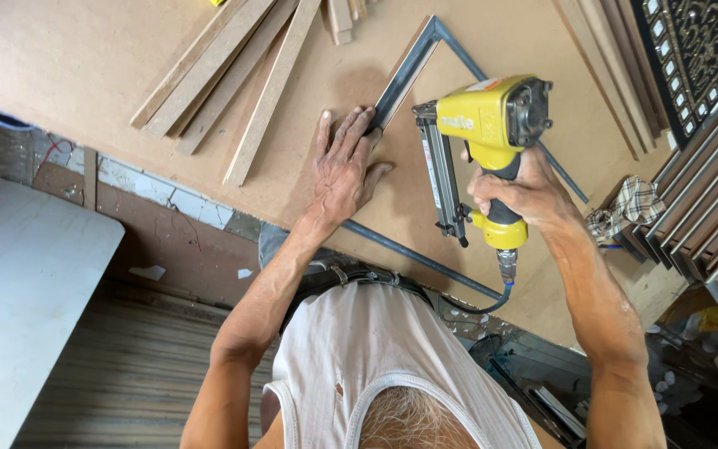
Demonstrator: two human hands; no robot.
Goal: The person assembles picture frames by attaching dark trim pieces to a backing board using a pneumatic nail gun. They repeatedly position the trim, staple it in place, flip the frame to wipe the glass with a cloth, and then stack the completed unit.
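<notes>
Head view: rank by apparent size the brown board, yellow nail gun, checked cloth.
1. Brown board, by far the largest.
2. Yellow nail gun, gripped by the right hand; it is nearer the camera, so it looks bigger.
3. Checked cloth, smallest.

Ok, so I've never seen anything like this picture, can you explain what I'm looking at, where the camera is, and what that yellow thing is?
The camera sits on a person's head and looks straight down, so you see their hair, white vest and both arms from above. They stand at a large brown board that serves as a worktop. The right hand grips a yellow nail gun, a tool driven by air through the blue hose at its base. The left hand lies flat on the board, pressing on a thin grey frame near its corner. Farther up lie several loose wooden strips. At the right edge are more lengths of frame moulding and a checked cloth.
</notes>
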